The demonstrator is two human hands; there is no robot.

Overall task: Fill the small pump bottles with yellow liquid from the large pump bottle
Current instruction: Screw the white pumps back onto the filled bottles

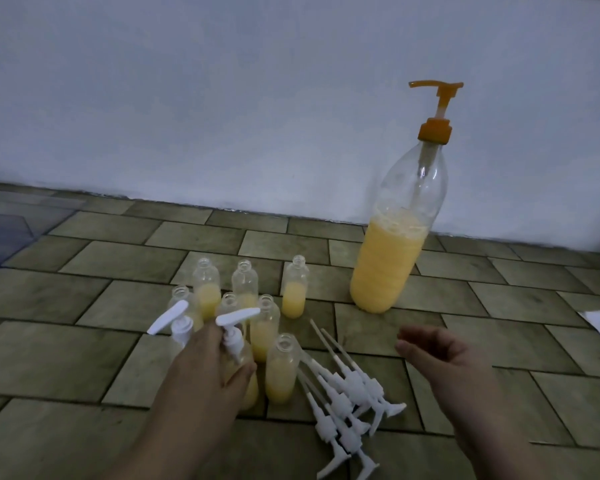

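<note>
Two hands are reaching over a tiled floor [84,306]: the left hand [205,368] is gripping a small bottle [246,386] fitted with a white pump [234,327], while the right hand [440,355] is hovering loosely curled, holding nothing. Loose pumps [347,396] are lying in a pile between them. Open small bottles [257,306], partly filled with yellow liquid, are clustering beyond the left hand. The large bottle [395,244], about half full, is standing upright near the wall [222,98], behind the right hand.

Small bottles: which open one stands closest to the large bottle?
The back-right small bottle, standing apart from the cluster, uncapped, nearest the large bottle.
</note>
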